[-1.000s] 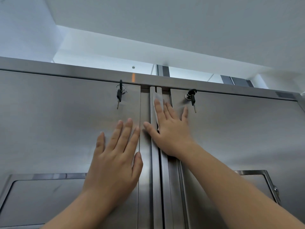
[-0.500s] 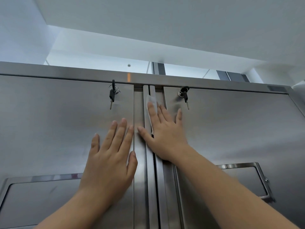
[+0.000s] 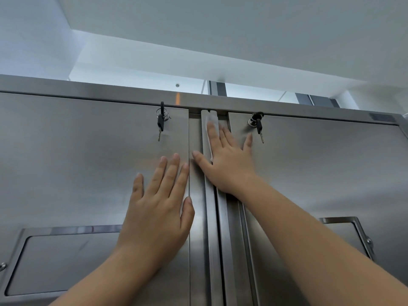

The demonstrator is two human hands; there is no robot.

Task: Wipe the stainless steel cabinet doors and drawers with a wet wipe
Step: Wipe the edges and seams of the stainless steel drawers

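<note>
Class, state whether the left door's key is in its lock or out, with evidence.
In: the key sticks out of the lock on the left door.

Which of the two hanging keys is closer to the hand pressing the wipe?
The right key, just beside the right hand's little finger; the left key hangs farther away, above the left hand.

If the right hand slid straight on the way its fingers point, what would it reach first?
The right hand, pressing the wipe flat on the middle strip, points up. First in line is likely the cabinet's top rail, just above the strip's end.
</note>
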